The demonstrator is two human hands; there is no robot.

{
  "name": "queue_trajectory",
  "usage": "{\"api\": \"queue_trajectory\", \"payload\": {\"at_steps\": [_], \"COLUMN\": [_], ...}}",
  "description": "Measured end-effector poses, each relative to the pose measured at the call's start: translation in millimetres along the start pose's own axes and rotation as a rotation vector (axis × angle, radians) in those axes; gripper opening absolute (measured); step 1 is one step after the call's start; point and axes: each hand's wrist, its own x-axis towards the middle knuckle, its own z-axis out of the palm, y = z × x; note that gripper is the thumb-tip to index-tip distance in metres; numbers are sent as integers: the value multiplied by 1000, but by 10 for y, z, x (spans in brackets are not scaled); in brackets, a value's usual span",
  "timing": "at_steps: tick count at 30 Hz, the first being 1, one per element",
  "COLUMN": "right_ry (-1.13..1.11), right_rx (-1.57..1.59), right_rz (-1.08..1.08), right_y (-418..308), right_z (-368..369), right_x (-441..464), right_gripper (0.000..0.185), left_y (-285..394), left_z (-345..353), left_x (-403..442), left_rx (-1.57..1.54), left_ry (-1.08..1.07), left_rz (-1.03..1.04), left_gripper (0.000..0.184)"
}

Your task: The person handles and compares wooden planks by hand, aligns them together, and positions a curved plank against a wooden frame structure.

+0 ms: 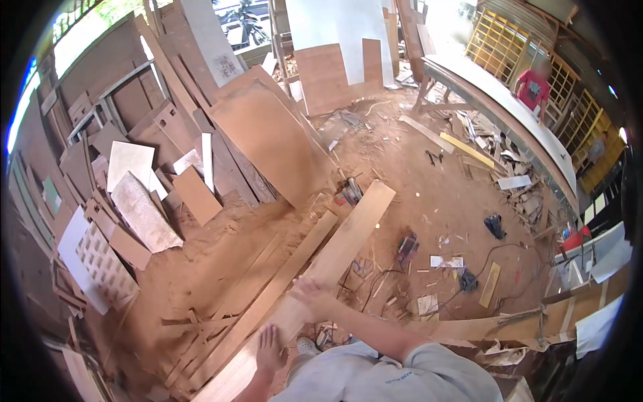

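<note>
A long, wide light-wood board [355,224] slants from the bottom left up to the middle of the view. My right hand [313,298] lies on its surface near the middle, fingers spread over the wood. Nearer my body, my left hand [270,348] rests flat at the board's right edge, fingers stretched out. Neither hand is wrapped round anything. A narrower plank [288,268] runs alongside on the left. Beyond the board's left side, near its far end, a power tool [349,192] sits on the dusty ground.
Panels [268,134] and offcuts lean at the left. Another tool [406,248], cables and scraps lie on the floor at right. A long table [495,100] stands at the upper right, with a person in a red shirt [534,89] beside it.
</note>
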Motion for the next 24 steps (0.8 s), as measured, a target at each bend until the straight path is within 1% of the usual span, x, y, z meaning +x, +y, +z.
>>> {"api": "queue_trajectory", "payload": {"at_steps": [2, 3, 5, 8, 10, 11, 14, 17, 20, 21, 23, 24], "right_ry": [-181, -205, -227, 46, 114, 140, 147, 121, 110, 26, -152, -252], "right_rx": [-158, -245, -430, -404, -412, -410, -520, -525, -519, -525, -533, -532], "right_rz": [-103, -142, -236, -315, -331, -336, -343, -361, -324, -308, -274, -254], "right_y": [-264, -312, -281, -84, -73, -57, -75, -174, -262, -273, -395, -465], "right_z": [-150, -96, 199, 609, 683, 709, 782, 571, 560, 518, 299, 120], "right_x": [63, 75, 178, 125, 190, 213, 171, 70, -82, -141, -269, -233], "right_gripper": [117, 114, 107, 84, 72, 67, 63, 61, 63, 66, 74, 82], "left_y": [-115, -105, -139, -108, -150, -151, -243, -208, -157, -126, -67, -104], "left_z": [27, 40, 22, 23, 29, 82, 294, 227, 200, 224, 68, -35], "left_x": [-314, -463, -622, -819, -741, -737, -788, -856, -967, -985, -1107, -1075], "left_rx": [-48, -77, -4, 31, 61, 128, 239, 193, 195, 206, 44, -28], "left_ry": [93, 138, 181, 177, 171, 218, 265, 256, 247, 215, 114, 73], "left_rz": [-128, -194, -317, -470, -521, -518, -479, -450, -411, -413, -396, -383], "left_gripper": [105, 104, 109, 118, 121, 123, 124, 122, 122, 125, 127, 128]}}
